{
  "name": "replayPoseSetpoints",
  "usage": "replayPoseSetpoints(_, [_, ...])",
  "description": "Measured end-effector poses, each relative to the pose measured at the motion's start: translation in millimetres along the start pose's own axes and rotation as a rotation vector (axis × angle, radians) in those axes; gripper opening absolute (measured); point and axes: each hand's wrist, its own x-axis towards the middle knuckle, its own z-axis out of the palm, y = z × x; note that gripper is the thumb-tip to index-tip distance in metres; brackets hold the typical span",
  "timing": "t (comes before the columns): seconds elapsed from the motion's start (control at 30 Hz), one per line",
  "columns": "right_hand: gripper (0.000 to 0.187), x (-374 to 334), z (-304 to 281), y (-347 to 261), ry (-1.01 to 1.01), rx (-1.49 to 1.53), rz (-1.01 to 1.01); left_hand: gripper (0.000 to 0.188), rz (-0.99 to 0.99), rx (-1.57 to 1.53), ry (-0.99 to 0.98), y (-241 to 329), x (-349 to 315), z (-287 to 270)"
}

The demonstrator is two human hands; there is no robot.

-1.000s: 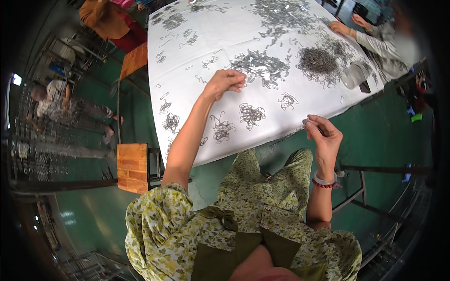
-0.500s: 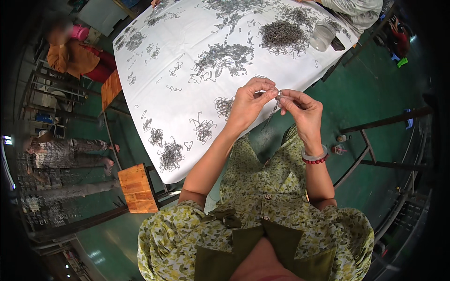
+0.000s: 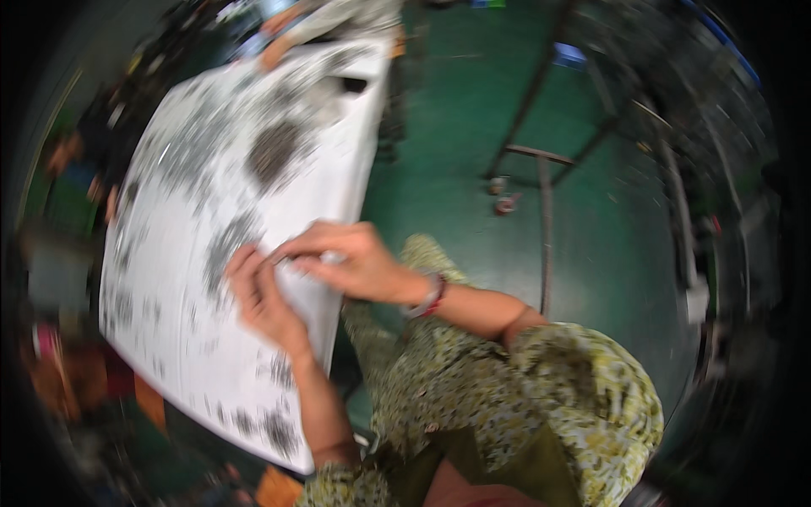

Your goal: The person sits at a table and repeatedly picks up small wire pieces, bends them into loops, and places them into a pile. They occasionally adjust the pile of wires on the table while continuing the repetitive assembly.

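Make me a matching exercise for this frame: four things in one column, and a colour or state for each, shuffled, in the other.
Things:
1. Left hand
2. Right hand
3. Tablecloth
4. Floor

Colour or state:
A. Green
B. Red and pale bands around its wrist
C. White, with dark pieces spread over it
D. Bare at the wrist

Pairs: 1-D, 2-B, 3-C, 4-A
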Motion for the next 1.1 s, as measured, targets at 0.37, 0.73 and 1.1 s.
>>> replayPoseSetpoints(0.37, [0.014,88,-79,-90,-0.204,0.603,-0.138,0.012,-0.089,-0.835,-0.498,113,102,33])
replayPoseSetpoints(0.73, [0.033,78,-195,-218,0.226,-0.256,-0.336,0.045,-0.146,-0.515,-1.019,57,64,88])
replayPoseSetpoints(1.1, [0.021,55,-311,-286,0.76,-0.371,-0.355,0.034,-0.737,0.116,-1.462,-157,-33,77])
